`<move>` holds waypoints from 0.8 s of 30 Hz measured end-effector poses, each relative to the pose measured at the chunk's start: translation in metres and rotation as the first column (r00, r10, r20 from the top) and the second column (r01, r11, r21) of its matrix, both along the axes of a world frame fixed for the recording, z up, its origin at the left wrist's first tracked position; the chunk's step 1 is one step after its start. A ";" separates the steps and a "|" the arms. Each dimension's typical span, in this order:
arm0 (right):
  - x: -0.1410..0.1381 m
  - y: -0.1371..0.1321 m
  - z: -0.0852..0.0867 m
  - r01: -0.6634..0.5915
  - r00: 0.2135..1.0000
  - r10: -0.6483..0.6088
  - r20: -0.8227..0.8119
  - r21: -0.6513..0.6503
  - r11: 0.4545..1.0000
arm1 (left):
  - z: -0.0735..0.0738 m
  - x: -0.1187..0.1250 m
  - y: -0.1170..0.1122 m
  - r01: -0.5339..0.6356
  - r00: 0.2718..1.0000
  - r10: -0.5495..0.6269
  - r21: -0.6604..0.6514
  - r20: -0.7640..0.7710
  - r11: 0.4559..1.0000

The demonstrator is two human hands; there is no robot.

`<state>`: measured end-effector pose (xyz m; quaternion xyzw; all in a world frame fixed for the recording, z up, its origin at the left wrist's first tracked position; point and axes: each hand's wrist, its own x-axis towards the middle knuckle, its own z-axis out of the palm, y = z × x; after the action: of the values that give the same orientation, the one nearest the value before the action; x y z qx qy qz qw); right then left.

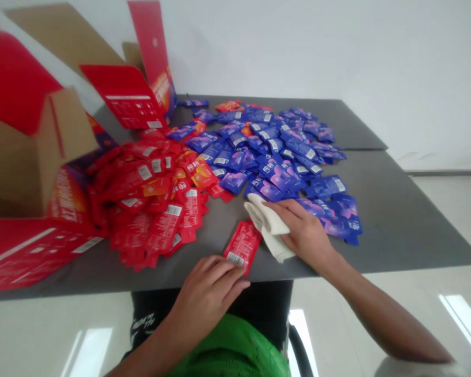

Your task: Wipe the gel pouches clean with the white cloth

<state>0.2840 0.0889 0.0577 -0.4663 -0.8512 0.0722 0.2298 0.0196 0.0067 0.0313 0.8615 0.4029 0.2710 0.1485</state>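
Observation:
My left hand (pixel 206 298) lies at the near table edge, its fingers over the lower end of a single red foil sachet (pixel 243 246). My right hand (pixel 304 233) presses on a folded white cloth (pixel 267 225) and grips it against the tabletop. A heap of red sachets (pixel 149 204) spreads left of my hands. Blue-purple sachets (pixel 267 152) cover the middle and far part of the table, and some lie just beyond my right hand. The two heaps touch and overlap a little where they meet.
Two open cardboard cartons with red printed flaps, one (pixel 35 157) at the left and one (pixel 129 78) behind it, stand on the grey tabletop (pixel 396 220). The tabletop has a seam across it. A white wall stands behind, and a glossy floor lies below the table's edges.

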 end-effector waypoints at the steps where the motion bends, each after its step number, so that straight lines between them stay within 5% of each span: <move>1: 0.004 -0.009 -0.001 0.016 0.998 -0.013 -0.060 0.041 0.999 | 0.004 0.004 0.006 -0.023 0.999 0.023 0.002 -0.024 1.000; 9: 0.029 -0.049 -0.035 0.245 0.936 -0.209 -0.284 0.096 0.965 | -0.001 0.049 0.051 -0.338 0.889 0.357 0.115 -0.287 0.934; 13: 0.031 -0.049 -0.044 0.294 0.887 -0.251 -0.387 0.057 0.954 | -0.006 0.057 0.061 -0.302 0.888 0.278 -0.008 -0.367 0.953; 17: 0.031 -0.046 -0.046 0.292 0.884 -0.245 -0.398 0.059 0.955 | -0.002 0.054 0.070 -0.212 0.957 0.172 -0.162 -0.232 0.964; 21: 0.033 -0.046 -0.050 0.298 0.886 -0.231 -0.402 0.111 0.948 | 0.015 0.047 0.069 -0.183 0.982 0.174 -0.140 -0.073 0.973; 24: 0.033 -0.047 -0.050 0.323 0.878 -0.252 -0.407 0.116 0.939 | 0.025 0.036 0.061 -0.055 0.998 0.055 -0.033 0.003 0.998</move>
<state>0.3168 0.0416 0.0072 -0.5417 -0.7132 0.0503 0.4421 0.0555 0.0681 0.0562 0.8470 0.4306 0.2700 0.1557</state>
